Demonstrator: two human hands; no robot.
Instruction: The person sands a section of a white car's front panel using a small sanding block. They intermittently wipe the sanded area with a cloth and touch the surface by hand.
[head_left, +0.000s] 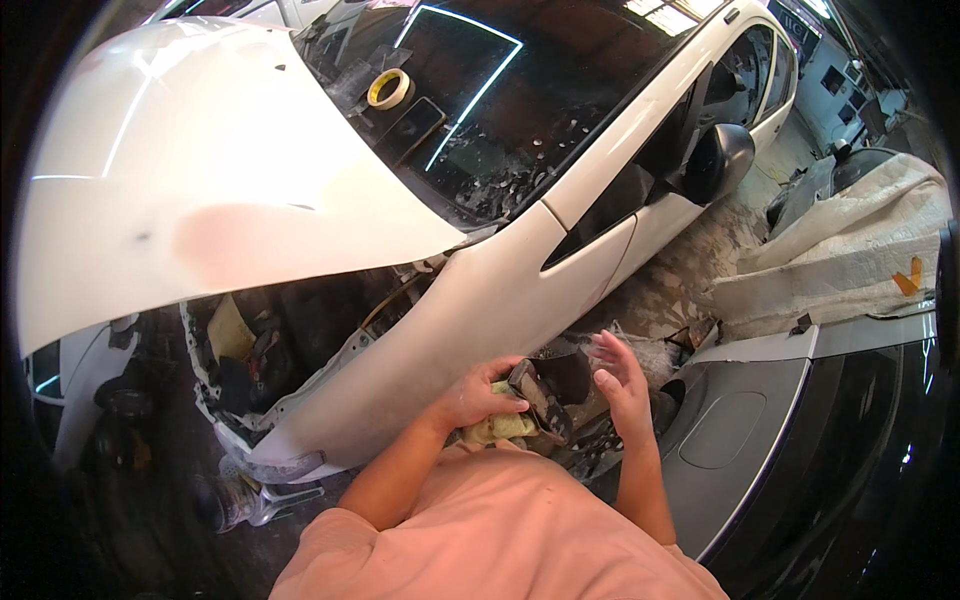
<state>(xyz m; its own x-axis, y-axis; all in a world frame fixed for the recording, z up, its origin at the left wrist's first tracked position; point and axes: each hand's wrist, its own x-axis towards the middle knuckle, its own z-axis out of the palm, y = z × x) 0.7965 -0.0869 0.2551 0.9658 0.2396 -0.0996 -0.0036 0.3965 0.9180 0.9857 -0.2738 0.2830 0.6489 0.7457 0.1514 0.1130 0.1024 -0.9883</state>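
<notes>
My left hand (487, 394) holds a yellow sponge (504, 421) together with a worn block (534, 390) that has dark sheet material, possibly sandpaper, about it. To the right of these, my right hand (622, 386) is raised with its fingers apart and nothing in it; its fingertips are a little blurred. A dark, curved sheet (568, 377) shows between the hands; what supports it cannot be told. Beyond my left hand lies the dull whitish front fender (420, 330) of a car. Its white hood (247, 187) is raised at the front edge and bears a pinkish patch.
A roll of masking tape (389, 89) and a phone-like dark object (417, 124) rest on the windshield (510, 82). A black side mirror (718, 163) juts from the door. Close on my right stands a dark car with a grey panel (720, 420), partly under whitish sheeting (847, 240).
</notes>
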